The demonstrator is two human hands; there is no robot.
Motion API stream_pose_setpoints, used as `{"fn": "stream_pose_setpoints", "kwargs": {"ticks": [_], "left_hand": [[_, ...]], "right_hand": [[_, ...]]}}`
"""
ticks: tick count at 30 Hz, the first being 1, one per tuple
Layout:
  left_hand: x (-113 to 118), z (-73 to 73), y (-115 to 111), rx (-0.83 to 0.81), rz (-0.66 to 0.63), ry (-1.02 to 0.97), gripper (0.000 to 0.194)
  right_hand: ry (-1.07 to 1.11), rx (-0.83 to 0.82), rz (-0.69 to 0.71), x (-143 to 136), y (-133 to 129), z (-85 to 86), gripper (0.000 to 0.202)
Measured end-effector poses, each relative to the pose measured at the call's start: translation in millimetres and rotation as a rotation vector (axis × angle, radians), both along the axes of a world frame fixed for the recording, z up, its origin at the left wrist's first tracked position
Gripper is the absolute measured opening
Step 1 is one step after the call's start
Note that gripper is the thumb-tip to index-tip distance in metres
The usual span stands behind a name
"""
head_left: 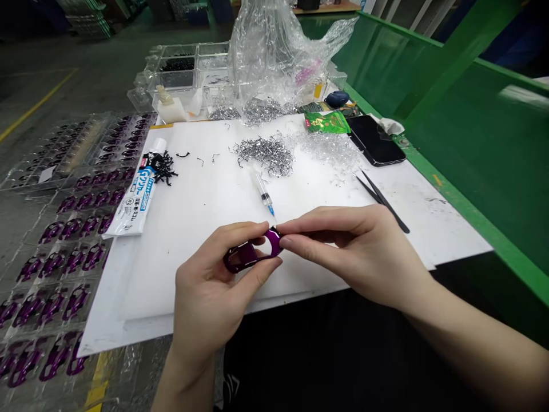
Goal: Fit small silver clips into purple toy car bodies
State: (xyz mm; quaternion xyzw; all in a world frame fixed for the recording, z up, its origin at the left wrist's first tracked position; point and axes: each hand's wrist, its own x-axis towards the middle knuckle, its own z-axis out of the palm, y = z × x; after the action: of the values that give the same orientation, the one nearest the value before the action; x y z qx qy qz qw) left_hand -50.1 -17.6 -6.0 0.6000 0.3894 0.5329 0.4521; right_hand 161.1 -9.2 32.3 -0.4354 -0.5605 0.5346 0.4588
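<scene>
My left hand (218,280) is closed around a shiny purple toy car body shell (244,256), thumb below and fingers above, with openings in the shell showing white. At the shell's right end, the thumb and index finger of my right hand (343,243) pinch its edge; whether a small part is between those fingertips is hidden. Just beyond lies a syringe (263,191) with a blue tip pointing toward the shell. A heap of small silvery trim pieces (268,154) lies farther back on the white sheet (189,212). Black tweezers (383,201) rest to the right.
At left are a glue tube (135,200), black small parts (162,167) and trays of purple car shells (51,263). Clear bits (328,151), a green packet (326,122) and a phone (377,140) sit back right. A plastic bag (274,51) stands behind; a green wall (472,109) borders the right.
</scene>
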Motion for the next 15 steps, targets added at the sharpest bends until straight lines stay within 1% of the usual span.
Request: {"fn": "stream_pose_setpoints", "kwargs": {"ticks": [2, 5, 7, 9, 12, 15], "left_hand": [[-2.0, 0.6, -0.2, -0.021, -0.023, 0.008, 0.049], [-4.0, 1.1, 0.3, -0.029, -0.059, 0.027, 0.045], [-4.5, 1.3, 0.6, -0.024, -0.065, 0.051, 0.041], [-4.2, 1.6, 0.7, -0.019, -0.063, 0.065, 0.041], [-2.4, 2.5, 0.5, -0.032, -0.054, 0.063, 0.042], [-1.1, 3.3, 0.0, -0.046, -0.045, 0.053, 0.041]], "right_hand": [[-0.05, 0.043, 0.044, 5.3, 2.6, 0.9, 0.023], [-0.061, 0.113, 0.062, 11.2, 7.4, 0.5, 0.024], [-0.082, 0.167, 0.093, 12.7, 9.4, -0.3, 0.027], [-0.108, 0.196, 0.125, 12.2, 9.7, -1.6, 0.023], [-0.052, 0.139, 0.097, 8.9, 7.3, -4.7, 0.016], [0.052, 0.062, 0.044, 5.0, 3.9, -7.4, 0.016]]}}
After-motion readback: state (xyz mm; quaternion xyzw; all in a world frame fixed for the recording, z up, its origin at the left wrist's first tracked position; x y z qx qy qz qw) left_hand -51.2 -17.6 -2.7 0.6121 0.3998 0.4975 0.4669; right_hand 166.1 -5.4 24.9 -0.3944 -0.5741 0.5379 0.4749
